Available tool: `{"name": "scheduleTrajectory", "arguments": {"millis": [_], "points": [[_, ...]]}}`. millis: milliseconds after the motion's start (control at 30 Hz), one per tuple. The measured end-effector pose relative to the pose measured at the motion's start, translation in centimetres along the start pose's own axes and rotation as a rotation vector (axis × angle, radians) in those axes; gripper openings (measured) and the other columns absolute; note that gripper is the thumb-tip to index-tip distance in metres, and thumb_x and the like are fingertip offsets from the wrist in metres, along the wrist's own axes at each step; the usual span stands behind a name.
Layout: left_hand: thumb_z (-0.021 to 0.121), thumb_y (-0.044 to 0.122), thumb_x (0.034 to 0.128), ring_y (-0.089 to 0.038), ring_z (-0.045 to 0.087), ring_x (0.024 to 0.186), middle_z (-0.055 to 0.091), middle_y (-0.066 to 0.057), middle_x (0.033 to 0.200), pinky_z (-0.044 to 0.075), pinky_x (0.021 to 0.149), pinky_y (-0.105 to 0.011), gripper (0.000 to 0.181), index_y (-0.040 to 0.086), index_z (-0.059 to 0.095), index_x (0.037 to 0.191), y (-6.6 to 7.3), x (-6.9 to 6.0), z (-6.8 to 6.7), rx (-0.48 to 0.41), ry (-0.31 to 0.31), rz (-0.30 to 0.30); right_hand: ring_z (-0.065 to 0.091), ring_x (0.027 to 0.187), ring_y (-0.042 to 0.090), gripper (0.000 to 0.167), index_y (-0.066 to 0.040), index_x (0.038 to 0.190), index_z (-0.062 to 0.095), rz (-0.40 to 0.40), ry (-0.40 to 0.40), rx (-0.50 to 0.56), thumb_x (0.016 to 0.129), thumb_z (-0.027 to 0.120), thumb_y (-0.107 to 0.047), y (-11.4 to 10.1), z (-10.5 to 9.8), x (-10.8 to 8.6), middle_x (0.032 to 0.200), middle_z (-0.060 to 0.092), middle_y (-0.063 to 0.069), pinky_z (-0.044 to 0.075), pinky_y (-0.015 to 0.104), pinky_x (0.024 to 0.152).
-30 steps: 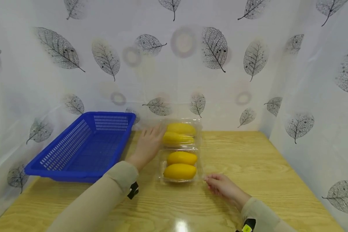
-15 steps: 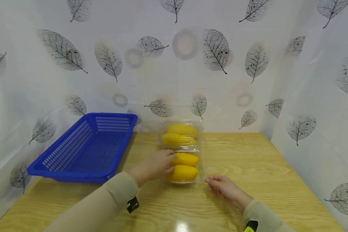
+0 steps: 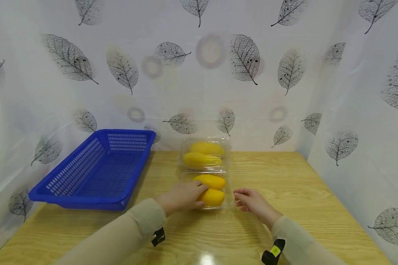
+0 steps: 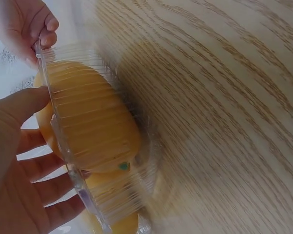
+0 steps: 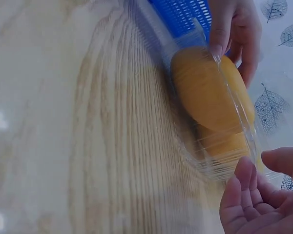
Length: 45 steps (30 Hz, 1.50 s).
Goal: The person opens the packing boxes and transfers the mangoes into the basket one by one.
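Yellow mangoes lie in clear plastic packaging [image 3: 228, 184], two in the front section and two in the back; I cannot tell if the sections are joined. My left hand [image 3: 185, 195] grips the left end of the nearest mango [image 3: 214, 198], its thumb at the near rim in the left wrist view. Behind that mango is a second front mango [image 3: 213, 182]. At the right front corner, my right hand [image 3: 253, 204] has curled fingers and thumb on either side of the rim, loosely pinching it. The two back mangoes [image 3: 205, 148] look dulled by plastic.
A blue slotted basket [image 3: 129, 187] stands at the left of the wood-grain table [image 3: 285, 180], with nothing seen inside. White curtain [image 3: 199, 88] with leaf prints hangs behind and along both sides.
My left hand has come from beside the back mangoes toward me and onto the nearest front mango. My right hand has shifted slightly away from me along the packaging's edge.
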State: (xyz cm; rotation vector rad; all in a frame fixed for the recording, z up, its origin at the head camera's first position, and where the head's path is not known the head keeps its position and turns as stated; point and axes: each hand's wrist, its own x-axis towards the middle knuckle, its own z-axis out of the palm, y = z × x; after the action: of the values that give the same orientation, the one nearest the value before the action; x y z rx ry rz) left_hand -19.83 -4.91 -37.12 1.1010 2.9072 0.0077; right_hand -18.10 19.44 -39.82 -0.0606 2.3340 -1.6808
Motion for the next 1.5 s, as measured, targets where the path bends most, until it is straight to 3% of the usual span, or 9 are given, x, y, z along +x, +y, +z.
{"name": "scheduleTrajectory", "arguments": {"millis": [367,700,900,1033,1267,1500], "points": [[0.061,0.036,0.0898,-0.024,0.058,0.096,0.046,-0.014,0.126,0.048,0.084,-0.038,0.056,0.016,0.043,0.138,0.3,0.7,0.0,-0.200,-0.132,-0.100,0.059,0.077,0.017,0.034,0.015,0.119,0.051,0.007,-0.022,0.045,0.097,0.047,-0.011,0.3,0.3,1.4,0.097,0.059,0.018,0.053,0.030,0.071],[0.062,0.033,0.0891,-0.031,0.057,0.101,0.041,-0.020,0.134,0.048,0.085,-0.042,0.052,0.017,0.045,0.136,0.7,1.2,-0.4,-0.222,-0.179,-0.123,0.058,0.071,0.013,0.033,0.017,0.116,0.051,0.001,-0.036,0.084,0.096,0.050,-0.009,0.5,0.4,1.6,0.091,0.060,0.015,0.053,0.027,0.068],[0.061,0.032,0.0901,-0.022,0.058,0.085,0.045,-0.013,0.121,0.050,0.074,-0.035,0.049,0.014,0.045,0.133,0.4,1.0,-0.4,-0.216,-0.139,-0.072,0.058,0.070,0.013,0.032,0.016,0.116,0.052,0.003,-0.018,0.084,0.095,0.050,-0.009,0.3,0.4,1.8,0.089,0.060,0.015,0.053,0.028,0.067],[0.061,0.031,0.0901,-0.020,0.056,0.084,0.046,-0.011,0.114,0.049,0.076,-0.034,0.051,0.010,0.045,0.133,0.0,0.8,-0.3,-0.213,-0.110,-0.025,0.059,0.070,0.014,0.031,0.017,0.116,0.051,-0.002,-0.025,0.087,0.095,0.049,-0.007,0.2,0.5,1.7,0.089,0.061,0.015,0.053,0.028,0.067],[0.061,0.030,0.0906,-0.023,0.055,0.100,0.047,-0.012,0.120,0.045,0.090,-0.036,0.054,0.005,0.044,0.135,-0.6,0.5,0.1,-0.191,-0.066,0.006,0.059,0.070,0.013,0.030,0.017,0.115,0.051,-0.008,-0.020,0.085,0.095,0.049,-0.006,0.0,0.6,1.5,0.089,0.061,0.015,0.053,0.027,0.066],[0.060,0.031,0.0909,-0.028,0.051,0.114,0.049,-0.014,0.129,0.039,0.099,-0.039,0.055,0.004,0.044,0.135,-0.8,-0.2,-0.6,-0.130,-0.025,0.018,0.059,0.069,0.013,0.030,0.016,0.114,0.052,-0.005,-0.019,0.085,0.095,0.050,-0.007,0.0,0.7,1.5,0.087,0.061,0.014,0.054,0.028,0.066]]}}
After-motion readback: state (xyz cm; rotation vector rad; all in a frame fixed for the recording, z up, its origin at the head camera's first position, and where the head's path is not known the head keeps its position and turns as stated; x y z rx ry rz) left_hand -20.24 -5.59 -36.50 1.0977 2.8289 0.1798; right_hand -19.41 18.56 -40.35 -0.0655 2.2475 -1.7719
